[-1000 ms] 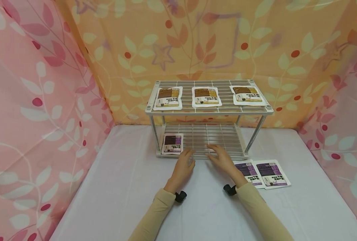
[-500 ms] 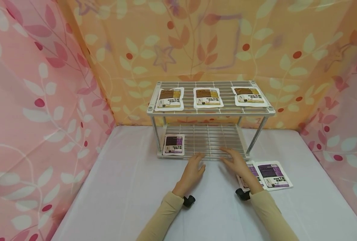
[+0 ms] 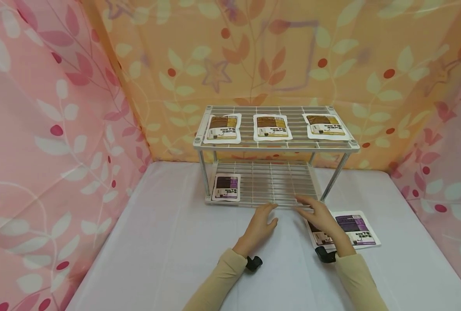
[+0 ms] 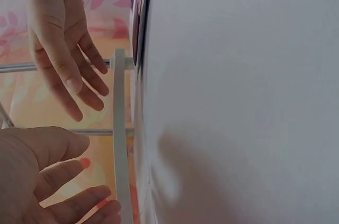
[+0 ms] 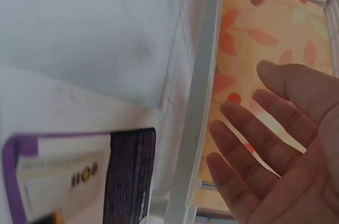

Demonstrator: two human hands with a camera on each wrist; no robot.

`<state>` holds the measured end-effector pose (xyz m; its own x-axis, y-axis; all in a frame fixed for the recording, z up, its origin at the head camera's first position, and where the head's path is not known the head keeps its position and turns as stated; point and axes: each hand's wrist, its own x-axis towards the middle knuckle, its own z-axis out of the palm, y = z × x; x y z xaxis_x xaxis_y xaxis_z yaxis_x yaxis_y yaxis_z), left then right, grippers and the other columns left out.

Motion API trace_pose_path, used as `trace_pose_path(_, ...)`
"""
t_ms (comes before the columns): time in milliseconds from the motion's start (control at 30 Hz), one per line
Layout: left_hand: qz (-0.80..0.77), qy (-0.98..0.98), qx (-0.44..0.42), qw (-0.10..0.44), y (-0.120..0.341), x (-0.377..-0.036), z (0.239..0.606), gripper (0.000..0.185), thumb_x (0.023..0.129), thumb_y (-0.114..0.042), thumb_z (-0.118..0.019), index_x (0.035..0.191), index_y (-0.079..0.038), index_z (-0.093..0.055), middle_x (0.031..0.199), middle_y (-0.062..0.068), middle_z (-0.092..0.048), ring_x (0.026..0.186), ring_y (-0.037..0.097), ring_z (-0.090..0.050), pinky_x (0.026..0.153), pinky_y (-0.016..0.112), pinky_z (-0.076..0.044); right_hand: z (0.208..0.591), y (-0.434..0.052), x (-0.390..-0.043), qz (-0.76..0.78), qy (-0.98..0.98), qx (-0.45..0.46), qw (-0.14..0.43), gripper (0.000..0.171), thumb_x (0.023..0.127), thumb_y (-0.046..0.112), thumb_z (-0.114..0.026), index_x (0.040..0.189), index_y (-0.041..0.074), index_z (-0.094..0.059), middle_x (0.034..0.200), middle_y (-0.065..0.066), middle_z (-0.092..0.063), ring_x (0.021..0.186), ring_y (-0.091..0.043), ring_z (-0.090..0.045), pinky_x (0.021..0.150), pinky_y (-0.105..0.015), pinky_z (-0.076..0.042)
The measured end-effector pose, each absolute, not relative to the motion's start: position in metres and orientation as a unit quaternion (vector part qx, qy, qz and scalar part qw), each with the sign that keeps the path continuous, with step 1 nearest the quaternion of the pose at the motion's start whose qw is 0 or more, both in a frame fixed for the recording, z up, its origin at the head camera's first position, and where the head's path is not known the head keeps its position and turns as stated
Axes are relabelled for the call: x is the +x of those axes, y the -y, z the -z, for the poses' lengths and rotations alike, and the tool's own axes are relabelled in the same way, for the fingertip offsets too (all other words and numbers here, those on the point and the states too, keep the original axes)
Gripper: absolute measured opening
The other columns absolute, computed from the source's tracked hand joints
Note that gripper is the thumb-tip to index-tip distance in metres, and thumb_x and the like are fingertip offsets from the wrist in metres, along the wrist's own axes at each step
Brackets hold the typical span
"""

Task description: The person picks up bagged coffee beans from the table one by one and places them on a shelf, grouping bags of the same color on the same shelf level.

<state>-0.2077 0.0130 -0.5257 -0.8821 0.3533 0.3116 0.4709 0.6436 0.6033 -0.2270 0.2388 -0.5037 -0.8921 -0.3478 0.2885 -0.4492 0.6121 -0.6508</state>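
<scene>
My left hand (image 3: 258, 226) is held just in front of the lower shelf's front edge, fingers relaxed and holding nothing. To its right, my right hand (image 3: 319, 216) has its fingers spread near the shelf's front right corner, also holding nothing. It covers part of the nearer of two purple-and-white packets (image 3: 357, 229) lying on the table. Another purple-and-white packet (image 3: 227, 188) lies at the left end of the lower shelf. Three brown-and-yellow packets (image 3: 272, 127) lie in a row on the top shelf. In the left wrist view, both hands show fingers apart beside the white shelf edge (image 4: 121, 139).
The two-tier white wire rack (image 3: 277, 148) with metal posts stands at the back of the white-covered table (image 3: 156, 242). Patterned cloth walls (image 3: 168, 86) rise behind and on both sides. A black wrist camera (image 3: 254, 263) sits at the left wrist.
Both hands have moved to the right along the rack's front edge. The right hand now covers more of the nearer purple packet. The packets stay where they were.
</scene>
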Motion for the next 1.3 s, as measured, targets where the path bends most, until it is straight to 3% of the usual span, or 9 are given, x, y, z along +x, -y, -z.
trace_pose_path(333, 0.365, 0.897, -0.240, 0.058, -0.030, -0.205, 0.528, 0.043, 0.089, -0.015, -0.060, 0.131, -0.008, -0.050, 0.131, 0.006, -0.053, 0.123, 0.022, -0.047, 0.104, 0.031, -0.038, 0.499, -0.266, -0.220, -0.363, 0.908, 0.212, 0.008, 0.044, 0.091, 0.018, -0.060, 0.130, 0.000, -0.051, 0.122, -0.024, -0.057, 0.101, -0.039, -0.058, 0.085, -0.055, -0.047)
trace_pose_path(667, 0.362, 0.906, -0.220, 0.006, -0.048, -0.203, 0.532, 0.044, 0.090, -0.020, -0.059, 0.132, -0.011, -0.050, 0.132, 0.004, -0.054, 0.122, 0.019, -0.049, 0.102, 0.028, -0.040, 0.488, -0.296, -0.214, -0.352, 0.914, 0.199, -0.039, 0.046, 0.092, 0.019, -0.057, 0.130, -0.006, -0.048, 0.122, -0.027, -0.056, 0.100, -0.039, -0.059, 0.075, -0.043, -0.054)
trace_pose_path(1033, 0.363, 0.902, -0.231, -0.046, -0.067, -0.200, 0.529, 0.048, 0.091, -0.024, -0.059, 0.135, -0.008, -0.047, 0.132, 0.007, -0.053, 0.124, 0.016, -0.047, 0.103, 0.023, -0.037, 0.479, -0.323, -0.209, -0.332, 0.930, 0.145, -0.065, 0.046, 0.091, 0.022, -0.059, 0.126, -0.007, -0.050, 0.109, -0.027, -0.061, 0.096, -0.042, -0.061, 0.079, -0.053, -0.051)
trace_pose_path(1300, 0.325, 0.909, -0.259, -0.028, -0.080, -0.197, 0.528, 0.049, 0.089, -0.027, -0.060, 0.133, -0.008, -0.050, 0.128, 0.004, -0.058, 0.118, 0.016, -0.053, 0.099, 0.023, -0.041, 0.479, -0.333, -0.204, -0.308, 0.938, 0.131, -0.095, 0.043, 0.090, 0.023, -0.059, 0.119, -0.009, -0.055, 0.106, -0.026, -0.063, 0.099, -0.042, -0.059, 0.082, -0.055, -0.048)
